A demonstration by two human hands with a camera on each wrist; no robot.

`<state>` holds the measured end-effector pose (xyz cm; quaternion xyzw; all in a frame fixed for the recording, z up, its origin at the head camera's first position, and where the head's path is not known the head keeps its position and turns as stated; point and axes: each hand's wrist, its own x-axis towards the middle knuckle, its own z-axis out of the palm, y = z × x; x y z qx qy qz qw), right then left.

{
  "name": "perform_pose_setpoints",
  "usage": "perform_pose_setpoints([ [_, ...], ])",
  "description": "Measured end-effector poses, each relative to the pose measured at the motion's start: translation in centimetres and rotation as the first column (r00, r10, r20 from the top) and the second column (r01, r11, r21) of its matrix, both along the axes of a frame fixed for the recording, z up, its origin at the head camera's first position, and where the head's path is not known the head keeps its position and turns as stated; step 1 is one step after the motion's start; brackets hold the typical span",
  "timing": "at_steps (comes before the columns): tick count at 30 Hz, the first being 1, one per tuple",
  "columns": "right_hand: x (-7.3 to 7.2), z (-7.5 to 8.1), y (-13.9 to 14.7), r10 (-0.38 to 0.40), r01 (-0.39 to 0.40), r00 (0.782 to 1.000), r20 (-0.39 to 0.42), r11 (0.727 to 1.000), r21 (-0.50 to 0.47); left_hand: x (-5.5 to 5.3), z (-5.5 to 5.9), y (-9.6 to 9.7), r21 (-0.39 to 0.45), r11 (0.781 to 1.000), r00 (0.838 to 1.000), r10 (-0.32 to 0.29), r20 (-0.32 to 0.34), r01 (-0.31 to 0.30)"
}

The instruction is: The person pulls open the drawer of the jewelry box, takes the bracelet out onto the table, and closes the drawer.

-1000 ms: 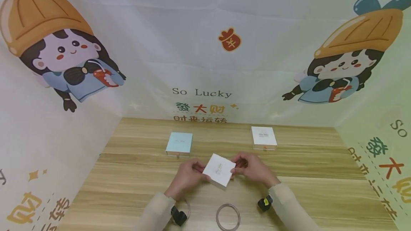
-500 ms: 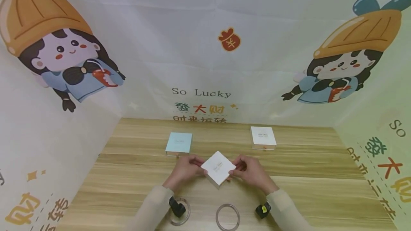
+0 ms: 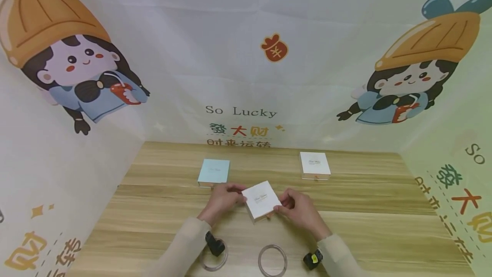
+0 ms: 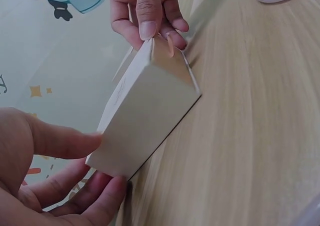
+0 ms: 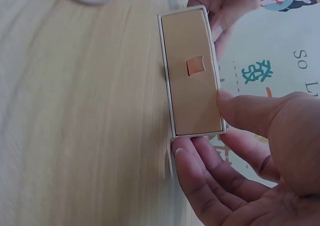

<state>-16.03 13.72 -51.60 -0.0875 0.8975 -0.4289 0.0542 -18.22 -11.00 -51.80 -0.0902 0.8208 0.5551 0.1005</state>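
Note:
Both hands hold a square white box (image 3: 261,200) with small gold print on its top. My left hand (image 3: 224,200) grips its left corner, thumb on the top edge and fingers beneath, as the left wrist view shows. At the opposite side my right hand (image 3: 301,208) pinches it between thumb and fingers. The box's tan drawer front (image 5: 192,103), with a small orange pull tab (image 5: 196,66), faces toward the person; the drawer is closed. Close over the wooden table (image 3: 365,234), the box sits slightly turned.
A light blue box (image 3: 214,171) stands behind the left hand. Another white box (image 3: 315,165) is at the back right. Nearer the person lie two bangles, one (image 3: 272,260) in the middle and one (image 3: 213,264) partly behind the left wrist camera. Printed cloth walls (image 3: 246,63) enclose the table.
The white box has been turned between the hands, so its tan drawer side with the tab now faces the person. Both hands keep their hold and have shifted only slightly.

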Motion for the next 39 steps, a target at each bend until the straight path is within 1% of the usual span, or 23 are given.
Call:
perform_pose_setpoints([
  [6,0.8,-0.2,-0.4,-0.038,0.038,0.999,0.012,0.999,-0.008,0.0,0.2,0.6,-0.053,0.999,1.0,0.009,-0.023,-0.01],
  [14,2.1,-0.7,-0.9,-0.091,0.094,0.995,0.026,0.991,-0.096,-0.4,0.2,1.3,-0.096,0.995,0.999,-0.017,-0.04,0.013],
  [17,2.6,-0.7,-1.3,-0.11,0.114,0.993,0.039,0.986,-0.126,-0.7,0.1,1.4,-0.103,0.995,0.999,-0.02,-0.037,0.016],
  [21,3.0,-0.8,-1.7,-0.122,0.126,0.992,0.043,0.982,-0.138,-0.8,0.2,1.4,-0.093,0.995,0.999,-0.027,-0.041,0.023],
  [26,3.1,-0.8,-1.9,-0.132,0.134,0.991,0.028,0.983,-0.125,-0.7,0.4,1.3,-0.088,0.996,0.998,-0.037,-0.05,0.032],
  [32,2.9,-0.9,-1.8,-0.132,0.137,0.99,0.052,0.985,-0.105,-0.8,0.2,1.3,-0.09,0.995,0.998,-0.034,-0.058,0.029],
  [39,2.9,-0.8,-1.6,-0.106,0.112,0.993,0.059,0.988,-0.105,-0.6,0.3,1.3,-0.091,0.995,0.997,-0.044,-0.064,0.038],
])
